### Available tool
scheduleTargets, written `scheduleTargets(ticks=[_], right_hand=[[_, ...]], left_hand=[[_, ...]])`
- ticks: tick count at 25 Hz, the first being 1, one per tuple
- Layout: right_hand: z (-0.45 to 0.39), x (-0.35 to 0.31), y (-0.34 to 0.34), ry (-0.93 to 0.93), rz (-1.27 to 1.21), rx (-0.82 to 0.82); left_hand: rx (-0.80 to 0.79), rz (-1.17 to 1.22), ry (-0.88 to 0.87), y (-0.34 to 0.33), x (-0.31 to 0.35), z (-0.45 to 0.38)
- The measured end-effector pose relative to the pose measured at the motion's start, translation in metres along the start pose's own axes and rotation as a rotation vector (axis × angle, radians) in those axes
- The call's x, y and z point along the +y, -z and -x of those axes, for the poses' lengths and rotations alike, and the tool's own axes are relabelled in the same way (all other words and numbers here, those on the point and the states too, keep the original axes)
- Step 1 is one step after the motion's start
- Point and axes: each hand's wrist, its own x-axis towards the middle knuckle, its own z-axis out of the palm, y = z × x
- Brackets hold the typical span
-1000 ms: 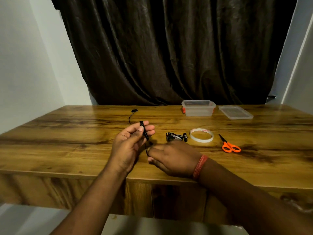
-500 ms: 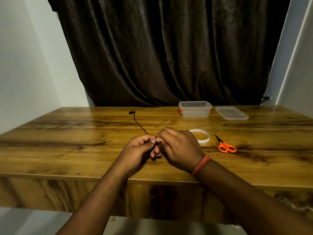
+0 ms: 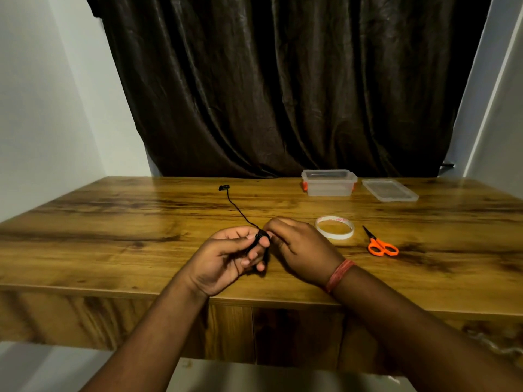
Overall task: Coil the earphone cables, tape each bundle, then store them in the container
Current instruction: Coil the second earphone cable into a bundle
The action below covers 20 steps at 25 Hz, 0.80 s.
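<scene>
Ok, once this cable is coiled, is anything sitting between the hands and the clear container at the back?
Nothing visible blocks it. The clear plastic container stands open, its flat clear lid apart to its right. The white tape roll and orange-handled scissors lie right of the straight path from the black earphone cable.

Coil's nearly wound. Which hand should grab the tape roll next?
Right hand, probably: the tape roll lies just beside it, while the left hand has the earphone cable wound round its fingers.

A black earphone cable (image 3: 240,211) is wound around fingers of the left hand (image 3: 226,258); its free end is stretched beyond the hands, an earbud (image 3: 224,187) lying farthest; a clear, lidless container (image 3: 328,183) is set beyond the right hand (image 3: 302,250).
</scene>
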Motion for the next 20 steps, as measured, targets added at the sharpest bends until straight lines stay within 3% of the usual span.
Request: scheduleTargets(ticks=[6, 10, 16, 20], right_hand=[[0.0, -0.001, -0.01, 0.118, 0.22, -0.176], [-0.001, -0.006, -0.01, 0.208, 0.216, -0.22], [0.0, -0.01, -0.006, 0.247, 0.191, -0.182], [0.001, -0.01, -0.004, 0.219, 0.179, -0.113]], left_hand=[[0.046, 0.148, -0.164, 0.008, 0.0, 0.0], [0.287, 0.155, -0.295, 0.006, 0.001, -0.006], [0.594, -0.14, -0.321, 0.011, -0.004, -0.014], [0.594, -0.42, -0.186, 0.004, -0.016, -0.018]])
